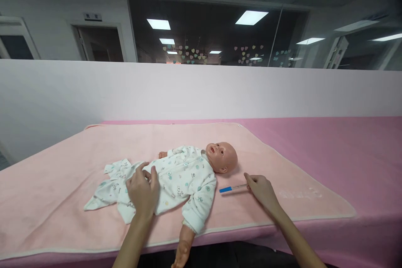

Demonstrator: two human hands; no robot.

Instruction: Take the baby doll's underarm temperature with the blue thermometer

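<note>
A baby doll [221,157] lies on its back, its head to the right, in a white patterned outfit [179,180]. One doll arm hangs over the near edge. My left hand [143,188] is over the outfit's lower part, thumb and fingers apart, with nothing seen between them. To the right of the doll, my right hand [261,189] pinches one end of a thin clear stick with a blue tip [226,189]. The blue end points left, toward the doll's shoulder, without touching it.
A peach blanket [72,163] with a pale border lies under the doll, over a pink cloth [354,155]. Behind the table stands a low white partition [201,92], with windows and a doorway beyond.
</note>
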